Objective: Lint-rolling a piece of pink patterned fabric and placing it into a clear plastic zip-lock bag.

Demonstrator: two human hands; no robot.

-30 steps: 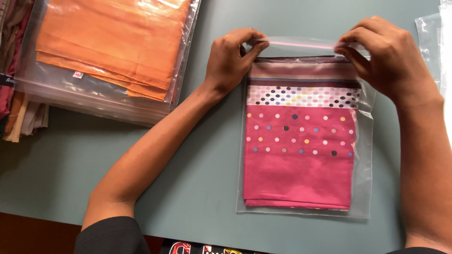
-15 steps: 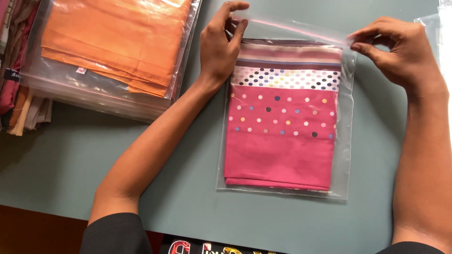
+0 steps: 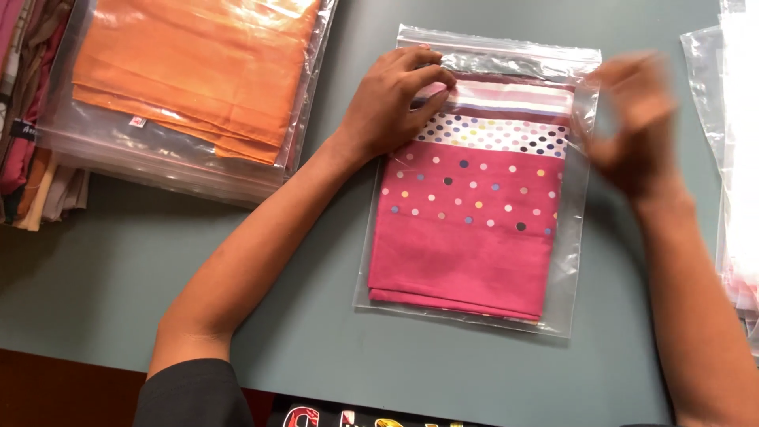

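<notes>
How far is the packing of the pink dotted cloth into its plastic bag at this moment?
Done: the pink dotted cloth lies folded inside the clear bag, flat on the grey table. In hand: the left hand presses the bag's top corner; the blurred right hand is off it. Left: whether the top strip is sealed cannot be told, and the bag is not on the stack of bagged cloths.

- Your folded cloth [image 3: 466, 229] sits inside the clear bag [image 3: 581, 198], which lies flat on the bench [image 3: 316, 316] in front of you.
- Your left hand [image 3: 391, 99] rests on the bag's upper left corner, over the cloth's top edge.
- Your right hand [image 3: 636, 126] is at the bag's upper right edge, blurred.
- A stack of bagged cloths [image 3: 182, 87] lies well left of it.
- More clear bags [image 3: 727, 142] lie at the right edge of the bench.
</notes>
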